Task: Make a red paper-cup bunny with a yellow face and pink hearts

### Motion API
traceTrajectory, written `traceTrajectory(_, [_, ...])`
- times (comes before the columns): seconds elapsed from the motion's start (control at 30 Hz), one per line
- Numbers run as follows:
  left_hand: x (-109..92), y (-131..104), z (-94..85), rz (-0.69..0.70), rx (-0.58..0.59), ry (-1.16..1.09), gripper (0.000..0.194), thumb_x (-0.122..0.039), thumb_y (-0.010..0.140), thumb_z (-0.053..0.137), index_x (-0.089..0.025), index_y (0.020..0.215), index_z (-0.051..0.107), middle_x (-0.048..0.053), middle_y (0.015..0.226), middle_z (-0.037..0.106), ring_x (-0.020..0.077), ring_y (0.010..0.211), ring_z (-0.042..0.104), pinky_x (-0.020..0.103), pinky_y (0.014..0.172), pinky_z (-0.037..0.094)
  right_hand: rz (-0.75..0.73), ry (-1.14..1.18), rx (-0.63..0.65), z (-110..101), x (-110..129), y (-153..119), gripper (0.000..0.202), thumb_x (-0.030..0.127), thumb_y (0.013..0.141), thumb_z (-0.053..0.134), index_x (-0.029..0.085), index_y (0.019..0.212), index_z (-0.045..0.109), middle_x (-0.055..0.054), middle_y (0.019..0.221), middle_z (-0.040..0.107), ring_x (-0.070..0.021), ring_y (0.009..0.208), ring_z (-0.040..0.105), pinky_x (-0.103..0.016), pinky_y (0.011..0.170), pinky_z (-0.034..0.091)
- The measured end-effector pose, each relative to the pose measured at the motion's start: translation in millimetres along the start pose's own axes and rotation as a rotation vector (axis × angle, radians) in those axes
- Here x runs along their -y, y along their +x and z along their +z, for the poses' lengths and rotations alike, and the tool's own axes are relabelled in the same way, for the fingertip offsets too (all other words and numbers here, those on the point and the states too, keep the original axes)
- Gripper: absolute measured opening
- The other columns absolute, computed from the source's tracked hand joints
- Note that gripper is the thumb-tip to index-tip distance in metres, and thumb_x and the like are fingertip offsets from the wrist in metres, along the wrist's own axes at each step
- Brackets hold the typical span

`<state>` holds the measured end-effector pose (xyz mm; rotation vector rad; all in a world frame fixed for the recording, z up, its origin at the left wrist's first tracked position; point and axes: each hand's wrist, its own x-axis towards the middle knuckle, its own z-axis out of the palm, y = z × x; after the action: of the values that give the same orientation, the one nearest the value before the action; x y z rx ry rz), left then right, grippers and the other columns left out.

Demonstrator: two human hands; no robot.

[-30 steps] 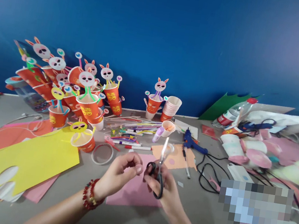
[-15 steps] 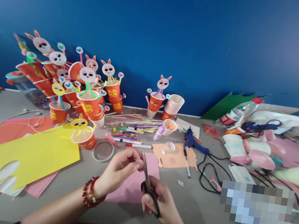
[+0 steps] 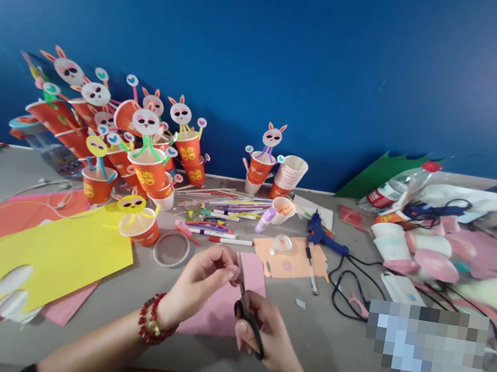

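My right hand (image 3: 269,334) is closed around the black handles of a pair of scissors (image 3: 245,311), whose blades point up and to the left. Close to the blade tips, my left hand (image 3: 208,277) is closed in a pinch, thumb against fingers. Whatever it pinches is too small to make out. Beneath both hands lies a pink paper sheet (image 3: 208,318) on the grey table. Just beyond it is a peach paper piece (image 3: 306,264) with holes cut in it.
Paper cups with rabbit faces (image 3: 147,167) crowd the left back. Yellow paper (image 3: 76,259) lies at left, a tape roll (image 3: 171,249) beside my left hand. Markers (image 3: 230,241), a glue stick (image 3: 265,220) and a blue glue gun (image 3: 325,236) with a looping black cord lie beyond.
Both hands and the scissors stay almost in the same place. The view has shifted very slightly; nothing has visibly been picked up or put down.
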<state>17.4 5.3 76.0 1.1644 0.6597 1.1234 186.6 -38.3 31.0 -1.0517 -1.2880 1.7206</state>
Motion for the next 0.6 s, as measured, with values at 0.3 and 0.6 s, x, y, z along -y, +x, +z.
traceTrajectory(0.3, [2.6,-1.4,1.9,-0.009,-0.037,-0.019,0.016,-0.027,0.09,0.061,-0.017,0.079,0.056,0.002,0.078,0.057,0.015,0.073,0.054,0.029,0.071,0.046,0.009,0.006,0.001,-0.9,-2.7,1.3,0.058,0.071,0.063,0.073,0.021,0.069,0.044,0.008,0.05,0.045,-0.0076,0.038,0.045,-0.019,0.038,0.034])
traceTrajectory(0.6, [2.9,-1.6,2.0,-0.005,-0.055,-0.027,0.013,-0.023,0.09,0.061,-0.017,0.079,0.056,0.001,0.079,0.056,0.0144,0.073,0.054,0.028,0.071,0.045,-0.01,0.023,0.002,0.0,-4.6,1.5,0.057,0.07,0.064,0.073,0.02,0.068,0.044,0.008,0.052,0.044,-0.007,0.038,0.045,-0.018,0.038,0.032])
